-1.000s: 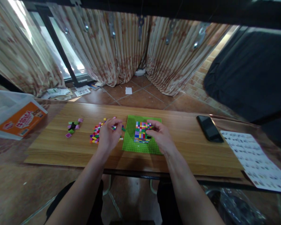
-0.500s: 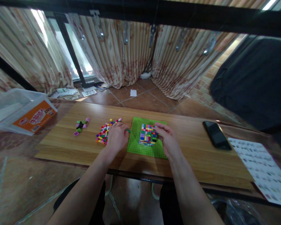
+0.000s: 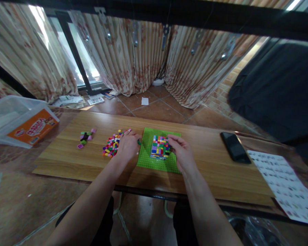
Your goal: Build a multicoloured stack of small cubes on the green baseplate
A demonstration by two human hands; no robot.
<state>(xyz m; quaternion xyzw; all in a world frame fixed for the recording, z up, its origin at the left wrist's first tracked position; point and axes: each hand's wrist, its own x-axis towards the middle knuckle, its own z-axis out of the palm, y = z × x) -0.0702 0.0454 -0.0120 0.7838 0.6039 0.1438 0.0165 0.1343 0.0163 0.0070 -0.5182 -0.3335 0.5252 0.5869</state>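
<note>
Starting at your left, a small cluster of pink, green and black plastic bricks (image 3: 85,137) lies on the wooden counter (image 3: 66,160), apart from the heap; a wide sweep of your arm could mix the two. Your left hand (image 3: 128,145) is palm down over the right side of the heap of small multicoloured bricks (image 3: 112,146), fingers curled; you could scatter loose pieces by dragging your palm. A dark green brick (image 3: 139,141) shows at its fingertips, but I cannot tell whether you have hold of it, and a nudge could push it away. On the studded green baseplate (image 3: 144,160) stands the multicoloured brick block (image 3: 158,147). Your right hand (image 3: 183,152) is partly closed at the block's right edge, thumb and fingers near each other; I cannot tell whether a brick is between them. Uneven sideways pressure there could loosen the upper bricks or skew the baseplate, since nothing visible braces its left side.
</note>
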